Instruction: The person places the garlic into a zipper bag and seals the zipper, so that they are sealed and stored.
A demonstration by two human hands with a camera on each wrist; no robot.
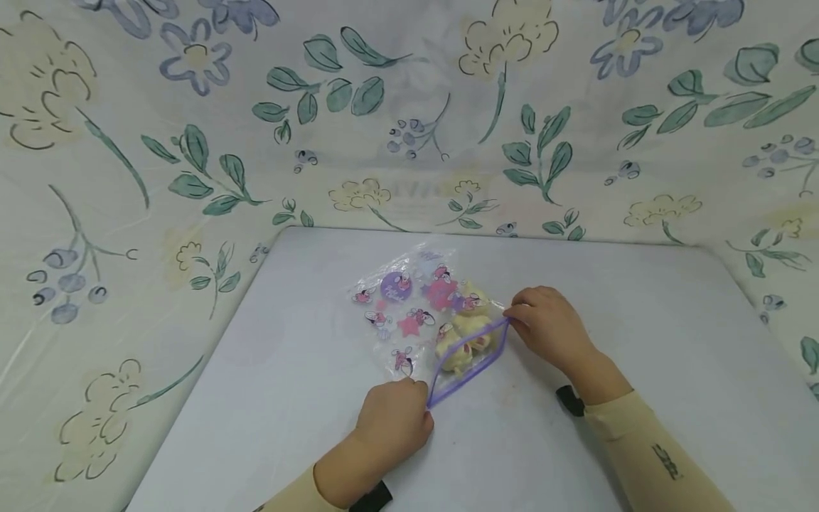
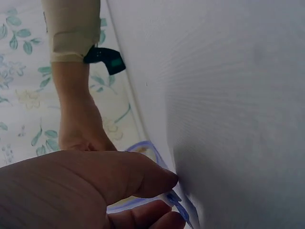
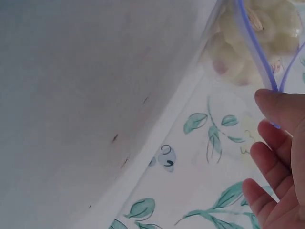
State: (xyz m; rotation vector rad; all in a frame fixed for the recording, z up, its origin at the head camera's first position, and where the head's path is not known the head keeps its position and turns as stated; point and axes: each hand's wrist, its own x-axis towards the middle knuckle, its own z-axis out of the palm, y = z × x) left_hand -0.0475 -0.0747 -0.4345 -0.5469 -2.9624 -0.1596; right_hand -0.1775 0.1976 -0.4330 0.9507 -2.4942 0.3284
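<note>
A clear plastic zip bag (image 1: 409, 327), printed with pink stars and small cartoon figures, lies on the white table with its purple-edged mouth spread apart toward me. Inside it sits a pale yellow toy-like object (image 1: 472, 328) with rounded lobes, also visible as a yellowish lump (image 3: 259, 43) in the right wrist view. My left hand (image 1: 395, 418) pinches the near left corner of the mouth between thumb and fingers. At the opposite corner, my right hand (image 1: 552, 326) pinches the purple zip strip (image 3: 255, 43) with thumb and forefinger, its other fingers loosely bent.
The white tabletop (image 1: 269, 355) spreads around the bag on all sides. Behind and beside it hangs a floral-patterned cloth (image 1: 409, 142). Dark straps (image 1: 569, 400) show at the wrists beneath the beige sleeves (image 1: 646, 448).
</note>
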